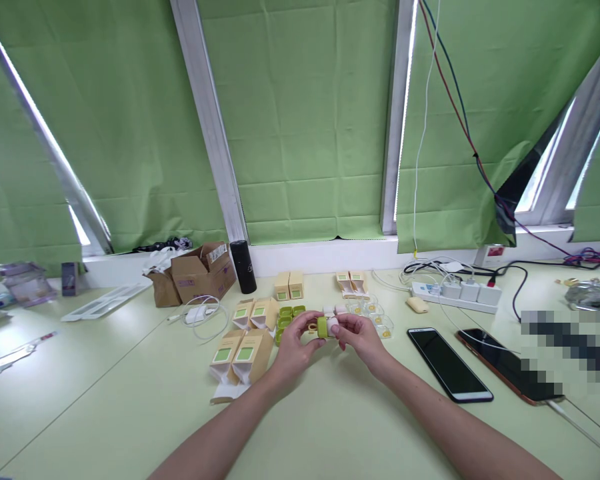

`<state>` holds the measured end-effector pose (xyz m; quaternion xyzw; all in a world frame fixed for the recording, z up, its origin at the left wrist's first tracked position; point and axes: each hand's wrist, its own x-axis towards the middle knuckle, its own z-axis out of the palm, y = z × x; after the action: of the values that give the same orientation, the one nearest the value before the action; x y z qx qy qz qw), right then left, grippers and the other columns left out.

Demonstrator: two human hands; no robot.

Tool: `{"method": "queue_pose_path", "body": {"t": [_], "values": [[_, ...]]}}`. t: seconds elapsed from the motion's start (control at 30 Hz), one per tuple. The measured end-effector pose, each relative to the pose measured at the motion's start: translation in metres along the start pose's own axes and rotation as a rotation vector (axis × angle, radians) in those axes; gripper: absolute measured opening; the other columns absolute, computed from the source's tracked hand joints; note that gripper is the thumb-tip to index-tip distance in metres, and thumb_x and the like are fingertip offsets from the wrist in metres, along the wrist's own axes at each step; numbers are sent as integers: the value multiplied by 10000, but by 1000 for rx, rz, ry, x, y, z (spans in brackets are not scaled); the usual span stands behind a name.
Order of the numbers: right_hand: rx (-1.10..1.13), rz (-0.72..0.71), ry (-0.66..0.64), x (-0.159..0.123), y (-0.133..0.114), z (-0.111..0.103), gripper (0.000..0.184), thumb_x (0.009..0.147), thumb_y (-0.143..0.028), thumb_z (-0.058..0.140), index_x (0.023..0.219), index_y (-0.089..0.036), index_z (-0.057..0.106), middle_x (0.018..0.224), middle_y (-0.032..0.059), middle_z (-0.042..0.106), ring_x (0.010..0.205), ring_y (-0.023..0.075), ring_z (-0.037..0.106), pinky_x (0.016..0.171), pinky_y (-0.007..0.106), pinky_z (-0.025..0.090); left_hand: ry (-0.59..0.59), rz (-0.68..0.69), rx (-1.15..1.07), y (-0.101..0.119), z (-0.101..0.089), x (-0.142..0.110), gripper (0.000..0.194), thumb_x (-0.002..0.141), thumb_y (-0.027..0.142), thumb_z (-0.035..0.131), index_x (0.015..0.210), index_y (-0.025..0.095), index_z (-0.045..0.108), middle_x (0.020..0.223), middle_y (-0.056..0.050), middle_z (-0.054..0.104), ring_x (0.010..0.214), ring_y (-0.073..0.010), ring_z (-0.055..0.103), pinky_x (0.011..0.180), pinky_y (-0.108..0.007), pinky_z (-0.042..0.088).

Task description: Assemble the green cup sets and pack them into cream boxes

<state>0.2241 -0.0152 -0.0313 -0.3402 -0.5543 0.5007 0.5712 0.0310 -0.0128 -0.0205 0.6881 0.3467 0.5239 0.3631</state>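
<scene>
Above the table's middle, my left hand (296, 348) pinches a small green block-like piece (322, 327). My right hand (364, 339) has its fingers closed on a small white piece (333, 325) that sits against the green one; whether the two are joined I cannot tell. Just behind my left hand are several small green containers (291, 312). White pieces (329, 309) lie behind the fingers, partly hidden. To their right are clear plastic cups (383, 325) with yellow bits. Cream cartons with green squares (253, 353) stand left of my left hand, flaps open towards me.
More cream cartons (289, 285) stand farther back. A cardboard box (205, 273) and a black cylinder (243, 267) are at the rear left. On the right lie two phones (450, 365), a white power strip (455, 295), an earbud-like case (417, 305) and loose cables.
</scene>
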Motion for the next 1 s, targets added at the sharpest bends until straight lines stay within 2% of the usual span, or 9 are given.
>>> {"method": "queue_pose_path", "body": {"t": [0.37,0.67,0.8,0.9,1.0], "values": [[-82,-21,-3,-2,-2,2,439,766,-620,801,758,-185,741,566,-11,597,504,138,506,526,277,377,-39,3,4,4,0,1,441,695,101,825,1107,249,770,1182,-82,727,1123,-271,676,1047,-443,529],[-74,-14,28,-7,-4,7,441,757,-626,810,786,-189,760,576,-14,594,512,141,505,529,285,413,-17,47,-6,-1,4,-3,420,703,90,823,1092,235,756,1176,-84,690,1102,-259,665,1000,-398,540],[-52,8,53,-7,0,9,471,744,-644,821,799,-179,767,611,1,620,537,143,528,523,288,460,-25,37,0,-2,5,-3,421,759,124,804,1160,240,753,1208,-91,687,1108,-256,654,1009,-403,534],[-17,31,61,-6,1,10,498,718,-644,847,874,-177,773,690,26,670,594,161,581,497,278,480,-43,15,-19,0,5,-3,436,812,197,804,1240,250,738,1277,-104,660,1150,-269,648,1029,-420,535],[28,16,67,-6,0,11,575,718,-619,864,1103,-207,755,681,-6,651,623,174,612,479,265,489,-77,15,-34,2,6,-5,432,892,291,765,1320,271,708,1357,-112,600,1199,-274,634,1048,-421,538]]}}
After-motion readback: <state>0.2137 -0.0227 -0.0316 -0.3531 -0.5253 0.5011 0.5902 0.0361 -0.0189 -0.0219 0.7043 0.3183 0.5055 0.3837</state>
